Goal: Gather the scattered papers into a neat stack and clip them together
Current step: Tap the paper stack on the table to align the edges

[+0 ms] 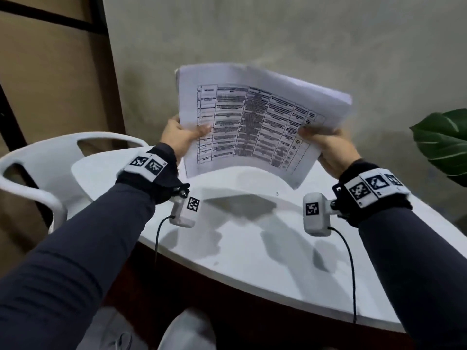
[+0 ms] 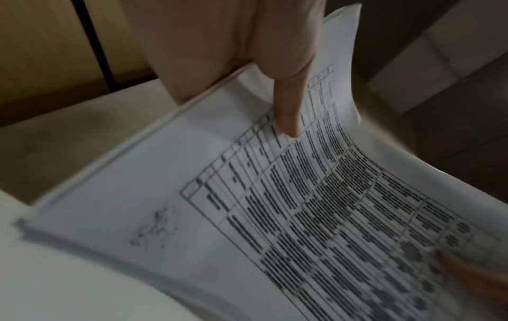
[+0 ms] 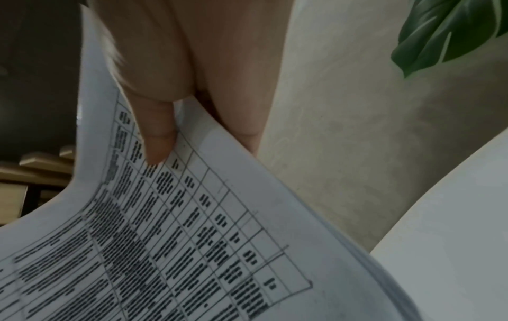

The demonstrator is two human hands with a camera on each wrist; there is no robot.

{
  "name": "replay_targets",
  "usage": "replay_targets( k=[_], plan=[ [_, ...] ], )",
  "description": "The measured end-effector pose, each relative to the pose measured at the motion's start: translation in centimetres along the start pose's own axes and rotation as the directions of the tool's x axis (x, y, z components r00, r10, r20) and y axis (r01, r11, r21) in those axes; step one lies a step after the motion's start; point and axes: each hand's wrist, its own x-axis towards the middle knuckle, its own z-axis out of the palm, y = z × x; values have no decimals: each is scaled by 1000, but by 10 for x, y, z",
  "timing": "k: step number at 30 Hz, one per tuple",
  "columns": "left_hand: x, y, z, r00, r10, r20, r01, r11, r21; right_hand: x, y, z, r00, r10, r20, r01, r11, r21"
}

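My left hand pinches the left edge of the papers, thumb laid flat across the printed top sheet and the fingers tucked behind. My right hand grips the opposite edge the same way, its thumb pressing on the table of text near the margin, the rest of the hand underneath. Between the two hands the papers are held up in the air, clear of the table, tilted toward me and bowed so the middle sags while the far edge lifts. In the left wrist view I see several sheet edges layered along the near side; they look roughly lined up, though the blur there keeps me from saying how neatly. The top sheet carries a ruled grid packed with dark lines of print.

Below the papers lies the white table, their shadow and those of my arms falling across it. A white chair stands just beside the table on my left. A green leaf pokes in from the right, near the grey wall behind.
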Motion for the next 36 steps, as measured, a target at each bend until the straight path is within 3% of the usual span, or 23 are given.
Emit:
replay_targets(
  k=[2,5,8,11,13,15,16,18,19,21,23,24,26,28,29,31,32,33,36],
  plan=[
    [1,-17,-9,995,-65,74,53,986,157,-6,13,-3,998,57,0,-57,997,-45],
    [-10,-39,-20,936,-269,226,163,902,401,-17,40,-14,982,183,50,-170,965,-201],
    [-17,-46,-24,920,-312,238,219,911,349,-20,47,-17,961,266,74,-241,939,-244],
    [-17,-39,-17,958,-224,180,165,941,296,-15,42,-16,956,291,40,-268,921,-283],
    [-17,-29,-10,980,-156,123,114,950,292,-8,39,-14,972,226,-64,-234,906,-354],
    [-11,-17,-7,995,-59,76,32,949,312,-2,30,-11,973,-37,-228,-85,860,-503],
    [-6,-8,-6,998,9,65,-34,920,390,0,21,-7,952,-191,-237,16,810,-586],
    [0,12,-2,979,130,158,-199,778,595,1,2,9,921,-384,-60,237,679,-695],
    [2,24,3,956,163,243,-287,687,667,1,-10,21,920,-388,64,312,622,-718],
    [1,48,17,892,187,411,-441,554,706,1,-26,41,932,-275,236,356,566,-743],
    [-7,69,30,859,238,454,-505,545,670,5,-32,50,936,-246,251,352,671,-653],
    [-8,75,32,856,329,399,-517,545,660,8,-33,48,940,-267,211,340,737,-584],
    [-2,75,25,849,504,160,-451,532,717,8,-32,41,957,-270,109,289,844,-452],
    [-2,68,14,864,503,-40,-356,664,658,6,-30,32,969,-244,48,247,922,-299],
    [-2,64,10,909,411,-72,-307,775,552,5,-28,28,974,-226,33,228,949,-220],
    [-6,56,10,989,143,32,-147,959,242,1,-27,29,981,-193,12,193,976,-103],
    [-10,53,14,991,51,122,-63,993,95,0,-27,31,982,-189,4,188,980,-71],
    [-10,48,17,989,45,141,-45,999,1,-1,-27,33,982,-190,-5,189,981,-42],
    [-13,50,28,993,118,27,-117,992,-46,-7,-29,41,975,-211,-66,211,977,-3]
  ],
)
